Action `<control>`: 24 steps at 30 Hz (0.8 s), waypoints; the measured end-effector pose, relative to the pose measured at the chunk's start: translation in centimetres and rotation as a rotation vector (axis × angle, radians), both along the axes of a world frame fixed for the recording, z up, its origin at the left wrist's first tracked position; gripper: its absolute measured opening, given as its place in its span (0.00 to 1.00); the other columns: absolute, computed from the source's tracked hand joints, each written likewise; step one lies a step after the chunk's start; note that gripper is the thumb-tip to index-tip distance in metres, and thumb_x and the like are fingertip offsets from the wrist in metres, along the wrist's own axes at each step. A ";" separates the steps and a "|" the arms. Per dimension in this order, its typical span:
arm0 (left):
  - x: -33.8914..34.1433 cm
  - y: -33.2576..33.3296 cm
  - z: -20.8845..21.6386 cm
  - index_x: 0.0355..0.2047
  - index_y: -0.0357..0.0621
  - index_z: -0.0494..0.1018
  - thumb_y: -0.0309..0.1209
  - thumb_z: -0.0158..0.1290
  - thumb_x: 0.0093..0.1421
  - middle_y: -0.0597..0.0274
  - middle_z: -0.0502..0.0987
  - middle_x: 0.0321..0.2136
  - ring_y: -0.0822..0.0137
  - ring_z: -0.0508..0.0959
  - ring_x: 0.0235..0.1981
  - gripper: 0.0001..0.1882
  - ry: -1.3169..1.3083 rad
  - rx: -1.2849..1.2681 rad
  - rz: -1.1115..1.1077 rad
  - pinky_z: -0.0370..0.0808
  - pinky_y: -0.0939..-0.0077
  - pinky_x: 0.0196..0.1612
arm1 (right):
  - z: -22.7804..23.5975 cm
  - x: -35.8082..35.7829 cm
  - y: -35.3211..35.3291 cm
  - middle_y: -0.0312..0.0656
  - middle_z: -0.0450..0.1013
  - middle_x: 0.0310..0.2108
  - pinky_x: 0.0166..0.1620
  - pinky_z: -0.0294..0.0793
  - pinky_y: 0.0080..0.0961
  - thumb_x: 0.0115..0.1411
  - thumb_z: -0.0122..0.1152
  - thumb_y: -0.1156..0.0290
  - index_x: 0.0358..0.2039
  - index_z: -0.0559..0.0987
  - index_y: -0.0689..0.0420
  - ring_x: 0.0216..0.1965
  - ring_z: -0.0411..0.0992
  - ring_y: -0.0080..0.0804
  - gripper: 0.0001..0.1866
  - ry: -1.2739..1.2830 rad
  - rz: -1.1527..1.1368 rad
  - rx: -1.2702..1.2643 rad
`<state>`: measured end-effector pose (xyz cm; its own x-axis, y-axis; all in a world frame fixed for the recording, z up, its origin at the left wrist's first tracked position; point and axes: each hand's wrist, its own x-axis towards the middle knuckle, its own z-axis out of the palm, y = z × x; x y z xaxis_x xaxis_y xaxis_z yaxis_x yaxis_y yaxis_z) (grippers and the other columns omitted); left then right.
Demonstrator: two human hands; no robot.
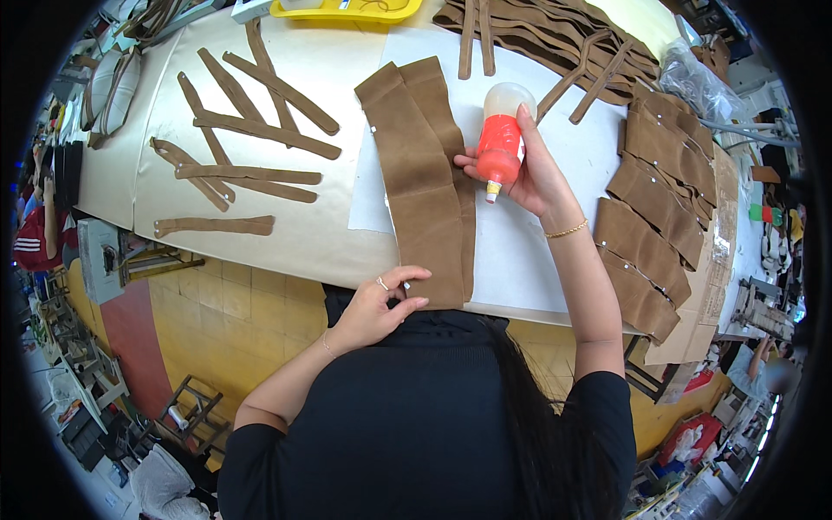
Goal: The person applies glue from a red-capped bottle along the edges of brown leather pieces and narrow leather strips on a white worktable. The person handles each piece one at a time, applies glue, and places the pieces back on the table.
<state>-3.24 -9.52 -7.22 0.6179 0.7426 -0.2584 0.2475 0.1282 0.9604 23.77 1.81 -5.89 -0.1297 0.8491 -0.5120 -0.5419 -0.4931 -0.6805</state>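
Observation:
My right hand (536, 178) is wrapped round a squeeze bottle (500, 139), clear at its base with a red middle. Its narrow pale nozzle points down, above the white sheet and just right of the brown panel. This long brown panel (422, 186), leather-like with a crosswise crease, lies lengthwise before me, a second layer showing along its right side. At the panel's near left edge rests my left hand (378, 310), thumb and forefinger apart. Between those fingers a small white spot (407, 285) shows on the edge; what it is I cannot make out.
Several brown strips (260, 134) lie scattered on the left of the cream table (286, 251). Stacked brown panels (650, 208) fill the right, on cardboard (706, 321). More brown pieces (555, 43), a plastic bag (698, 82) and a yellow tray (347, 12) sit at the far side.

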 end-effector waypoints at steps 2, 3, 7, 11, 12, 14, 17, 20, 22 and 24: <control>-0.6 0.3 0.5 0.52 0.43 0.62 0.22 0.56 0.56 0.68 0.65 0.27 0.81 0.68 0.23 0.23 -0.008 -0.259 -0.020 0.69 0.84 0.27 | 0.0 0.1 0.0 0.60 0.69 0.37 0.39 0.82 0.35 0.59 0.43 0.38 0.52 0.57 0.71 0.41 0.74 0.52 0.42 -0.008 -0.005 -0.001; -0.9 0.4 0.8 0.52 0.43 0.61 0.20 0.56 0.56 0.68 0.65 0.28 0.82 0.67 0.22 0.25 -0.019 -0.373 0.002 0.69 0.86 0.27 | 0.0 0.1 0.0 0.60 0.69 0.37 0.39 0.82 0.35 0.59 0.43 0.38 0.52 0.57 0.71 0.40 0.74 0.53 0.42 -0.010 -0.006 -0.011; -1.9 1.6 1.9 0.55 0.44 0.56 0.21 0.57 0.55 0.68 0.66 0.30 0.82 0.71 0.24 0.30 0.107 -0.451 -0.034 0.71 0.86 0.27 | 0.1 0.0 0.3 0.60 0.69 0.37 0.40 0.82 0.36 0.60 0.43 0.39 0.51 0.59 0.71 0.40 0.74 0.53 0.41 -0.021 -0.006 -0.025; -3.5 4.3 2.7 0.56 0.44 0.54 0.25 0.58 0.55 0.65 0.69 0.33 0.78 0.75 0.31 0.32 0.175 -0.509 -0.054 0.73 0.81 0.34 | 0.4 0.2 0.4 0.60 0.69 0.37 0.40 0.81 0.37 0.60 0.43 0.39 0.51 0.59 0.71 0.40 0.74 0.53 0.41 -0.014 -0.006 -0.045; -3.7 5.4 2.7 0.56 0.43 0.54 0.27 0.58 0.56 0.64 0.70 0.34 0.77 0.75 0.33 0.32 0.149 -0.461 -0.015 0.73 0.80 0.35 | 0.6 0.4 0.4 0.61 0.69 0.37 0.40 0.81 0.37 0.60 0.44 0.39 0.51 0.59 0.70 0.40 0.74 0.54 0.41 -0.009 -0.001 -0.045; -3.2 8.1 1.9 0.58 0.41 0.52 0.29 0.58 0.56 0.61 0.71 0.35 0.75 0.75 0.34 0.33 0.084 -0.368 0.134 0.73 0.79 0.38 | 1.0 0.9 0.3 0.61 0.69 0.37 0.40 0.81 0.37 0.60 0.44 0.39 0.51 0.59 0.70 0.40 0.74 0.54 0.40 -0.023 -0.003 -0.051; -0.9 12.7 0.3 0.61 0.38 0.48 0.31 0.56 0.57 0.58 0.72 0.36 0.73 0.74 0.35 0.37 -0.161 -0.378 0.439 0.71 0.77 0.39 | 1.7 1.5 0.7 0.59 0.71 0.40 0.39 0.81 0.36 0.63 0.38 0.41 0.52 0.60 0.67 0.39 0.75 0.49 0.37 -0.160 0.115 0.017; 0.7 15.4 -0.1 0.62 0.36 0.43 0.30 0.55 0.58 0.54 0.71 0.40 0.66 0.74 0.38 0.39 -0.540 -0.597 0.592 0.72 0.72 0.42 | 2.3 1.9 1.2 0.55 0.73 0.39 0.38 0.80 0.33 0.64 0.32 0.40 0.52 0.62 0.65 0.37 0.76 0.43 0.37 -0.225 0.094 0.114; 1.3 16.2 0.0 0.62 0.37 0.40 0.28 0.54 0.58 0.51 0.70 0.42 0.62 0.74 0.39 0.40 -0.599 -0.632 0.587 0.72 0.69 0.43 | 2.6 2.1 1.6 0.54 0.74 0.37 0.39 0.79 0.31 0.62 0.33 0.38 0.50 0.64 0.65 0.36 0.77 0.40 0.38 -0.196 0.026 0.178; 2.3 16.2 0.1 0.58 0.41 0.47 0.25 0.54 0.58 0.52 0.71 0.40 0.62 0.74 0.39 0.33 -0.618 -0.594 0.638 0.73 0.70 0.43 | 2.7 2.2 2.4 0.54 0.74 0.37 0.38 0.79 0.31 0.61 0.32 0.36 0.47 0.65 0.63 0.36 0.76 0.40 0.38 -0.137 -0.015 0.193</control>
<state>-0.97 6.64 -7.16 0.3073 0.8329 -0.4603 -0.5388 0.5509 0.6373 25.93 4.23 -3.20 -0.0567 0.9343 -0.3520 -0.4444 -0.3393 -0.8291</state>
